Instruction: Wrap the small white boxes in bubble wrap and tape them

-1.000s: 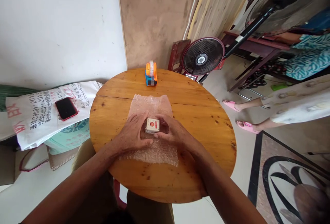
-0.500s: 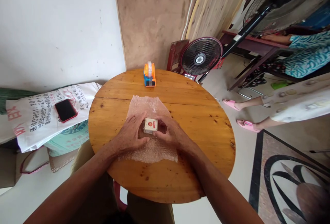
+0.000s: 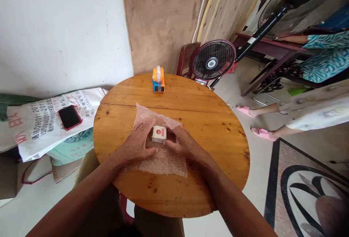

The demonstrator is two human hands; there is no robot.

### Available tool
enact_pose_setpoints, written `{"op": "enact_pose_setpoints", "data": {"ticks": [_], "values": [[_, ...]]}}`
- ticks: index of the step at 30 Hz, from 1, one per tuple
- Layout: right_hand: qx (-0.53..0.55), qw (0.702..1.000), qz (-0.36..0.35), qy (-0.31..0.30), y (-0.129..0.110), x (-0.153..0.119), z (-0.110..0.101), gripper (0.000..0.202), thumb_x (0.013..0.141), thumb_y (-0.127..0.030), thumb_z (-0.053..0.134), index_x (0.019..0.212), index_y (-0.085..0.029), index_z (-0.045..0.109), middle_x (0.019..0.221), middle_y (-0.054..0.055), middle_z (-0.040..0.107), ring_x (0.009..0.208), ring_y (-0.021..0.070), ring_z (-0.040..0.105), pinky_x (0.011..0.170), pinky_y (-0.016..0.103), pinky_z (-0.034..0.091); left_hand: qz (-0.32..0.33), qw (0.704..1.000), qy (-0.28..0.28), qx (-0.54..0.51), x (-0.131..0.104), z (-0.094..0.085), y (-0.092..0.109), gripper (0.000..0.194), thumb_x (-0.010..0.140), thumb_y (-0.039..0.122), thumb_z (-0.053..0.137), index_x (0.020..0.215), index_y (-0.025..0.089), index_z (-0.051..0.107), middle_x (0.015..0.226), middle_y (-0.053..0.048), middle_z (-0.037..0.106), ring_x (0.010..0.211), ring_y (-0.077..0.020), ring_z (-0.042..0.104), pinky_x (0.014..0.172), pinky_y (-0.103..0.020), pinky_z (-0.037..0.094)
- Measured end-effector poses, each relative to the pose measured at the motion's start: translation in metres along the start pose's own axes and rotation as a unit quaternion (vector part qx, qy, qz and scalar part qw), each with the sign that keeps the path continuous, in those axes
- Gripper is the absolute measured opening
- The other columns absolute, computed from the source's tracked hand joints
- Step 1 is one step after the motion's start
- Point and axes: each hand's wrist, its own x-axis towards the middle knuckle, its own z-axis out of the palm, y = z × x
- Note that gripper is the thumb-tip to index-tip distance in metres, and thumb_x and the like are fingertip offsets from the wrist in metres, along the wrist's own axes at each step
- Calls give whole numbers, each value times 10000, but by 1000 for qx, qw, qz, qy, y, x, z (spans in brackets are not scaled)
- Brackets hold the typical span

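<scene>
A small white box [image 3: 159,133] with red print lies on a sheet of bubble wrap [image 3: 163,160], near the middle of the round wooden table [image 3: 207,127]. My left hand [image 3: 140,140] rests on the wrap left of the box, fingers stretched and thumb apart from it. From the right, my right hand [image 3: 181,142] curves round the box, its thumb at the near corner and its forefinger near the far corner. The other right fingers are hidden. An orange and blue tape dispenser [image 3: 158,79] stands near the table's far edge.
Two fans stand beyond the table, a round one [image 3: 212,62] nearest. Left of the table, a phone [image 3: 70,117] lies on a white printed sack [image 3: 46,127]. To the right are a person's feet in pink sandals [image 3: 263,133] and a dark red desk [image 3: 272,47].
The bubble wrap has shifted under my hands: its far edge now slants down to the right and its near right corner sits lower. The box and both hands have hardly moved.
</scene>
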Motion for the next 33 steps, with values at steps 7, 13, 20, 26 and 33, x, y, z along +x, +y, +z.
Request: {"op": "enact_pose_setpoints", "data": {"ticks": [7,13,20,26,33], "values": [[7,1000,-10,-3,4,1,2,542,752,-126,644,1279,-221,561,1210,94,676,1082,256,641,951,411,487,-5,1000,6,-15,1,-3,5,955,753,409,705,1537,154,223,1533,-193,395,1402,-375,367,1155,-564,276],[20,999,-28,-14,7,1,2,548,782,-178,670,1312,-248,548,1236,83,667,1115,254,627,961,401,479,14,999,3,-36,2,-10,4,905,796,450,666,1523,128,234,1515,-208,406,1395,-359,374,1142,-554,303],[11,1000,-15,-3,5,1,2,463,788,-237,690,1241,-227,595,1168,87,691,1033,257,641,901,393,491,60,996,-17,71,-20,-44,31,584,794,366,662,1333,201,510,1337,-130,576,1299,-322,477,1161,-562,271],[2,1000,-8,-6,0,2,1,441,770,-214,688,1204,-214,612,1175,85,681,1062,250,623,913,382,481,83,983,-65,151,-48,-37,56,326,723,283,717,1035,222,647,1086,-64,627,1153,-282,534,1190,-559,190],[6,1000,-13,-6,0,3,1,445,771,-208,673,1212,-224,612,1161,74,687,1038,244,628,902,375,482,129,968,-15,215,-45,-20,52,50,783,142,590,782,187,611,941,-46,649,1008,-246,571,1151,-556,258]]}}
